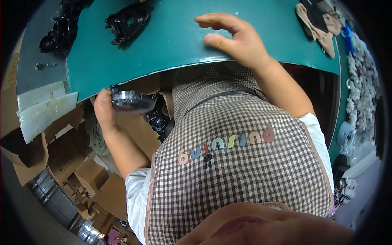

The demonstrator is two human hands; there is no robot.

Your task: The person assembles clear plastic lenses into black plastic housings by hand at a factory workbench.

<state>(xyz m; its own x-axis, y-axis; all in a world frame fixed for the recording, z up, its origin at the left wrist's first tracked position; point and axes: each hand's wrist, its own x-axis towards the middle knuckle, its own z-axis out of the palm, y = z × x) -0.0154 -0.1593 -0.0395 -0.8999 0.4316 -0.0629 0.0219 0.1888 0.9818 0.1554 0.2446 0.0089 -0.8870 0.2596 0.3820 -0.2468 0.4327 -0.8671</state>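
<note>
My left hand (105,110) is closed on a black part with a shiny, ring-like metal side (128,100), held just off the table's front edge. The part is smeared by motion, so its exact kind does not show. Below and beside it, several black parts (157,118) sit in an open cardboard box (141,130). Over the green table (175,45), my right hand (241,41) has its fingers apart with nothing in them. A glossy black frame-like part (128,22) with a large opening lies on the table, to the left of that hand.
More black parts (61,30) are heaped at the far left, near small metal pieces (43,65). White foam sheets (45,108) jut over the left edge. Cardboard boxes (92,175) crowd the floor there. Beige and black gloves (320,24) lie at the far right.
</note>
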